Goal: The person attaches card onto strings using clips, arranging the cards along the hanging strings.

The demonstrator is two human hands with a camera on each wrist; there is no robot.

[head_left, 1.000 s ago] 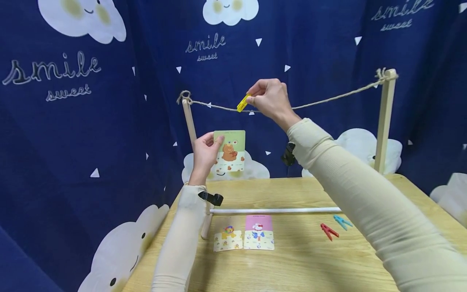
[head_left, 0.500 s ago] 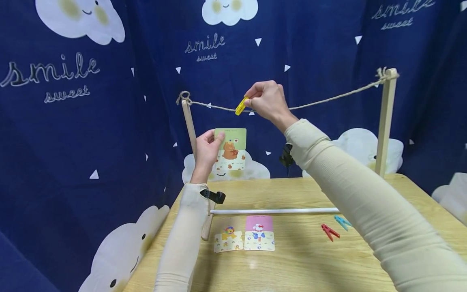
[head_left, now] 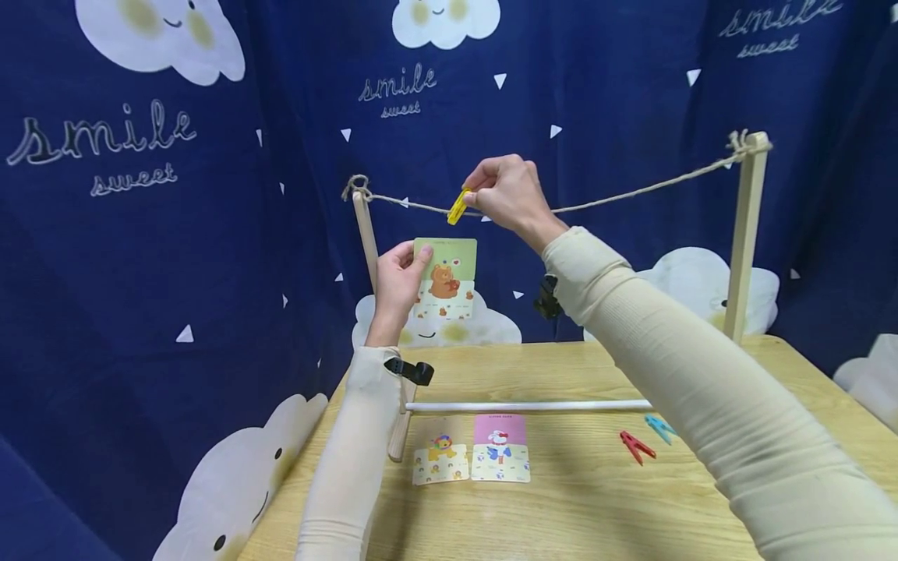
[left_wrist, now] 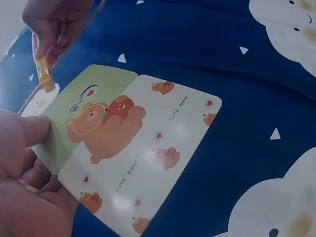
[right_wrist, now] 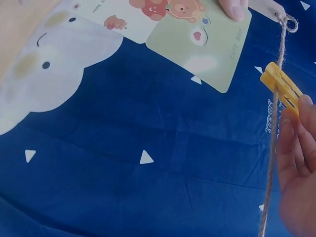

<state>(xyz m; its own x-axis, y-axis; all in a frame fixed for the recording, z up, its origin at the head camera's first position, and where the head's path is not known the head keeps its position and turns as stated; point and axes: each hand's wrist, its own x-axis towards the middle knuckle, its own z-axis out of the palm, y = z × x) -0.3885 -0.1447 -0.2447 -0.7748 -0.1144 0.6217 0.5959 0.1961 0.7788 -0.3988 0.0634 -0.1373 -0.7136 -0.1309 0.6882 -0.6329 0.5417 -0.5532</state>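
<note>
My left hand [head_left: 397,279] holds a green bear card [head_left: 446,278] upright by its left edge, a little below the twine line [head_left: 631,192]. The same card [left_wrist: 126,148] fills the left wrist view, thumb on its green part. My right hand [head_left: 507,195] pinches a yellow clothespin [head_left: 458,206] at the twine, above the card's top edge. In the right wrist view the clothespin [right_wrist: 281,88] lies against the twine [right_wrist: 273,148] with the card [right_wrist: 197,37] just beyond it.
Two wooden posts [head_left: 745,234] carry the twine above a wooden table [head_left: 575,506]. A white rod [head_left: 526,405] lies across it. Two more cards [head_left: 470,458] lie flat near the front, a red clothespin [head_left: 634,446] and a blue one [head_left: 658,427] to their right. Blue cloud curtain [head_left: 175,234] behind.
The left hand has raised the bear card a little closer to the twine. The right hand with the yellow clothespin has shifted slightly left along the line.
</note>
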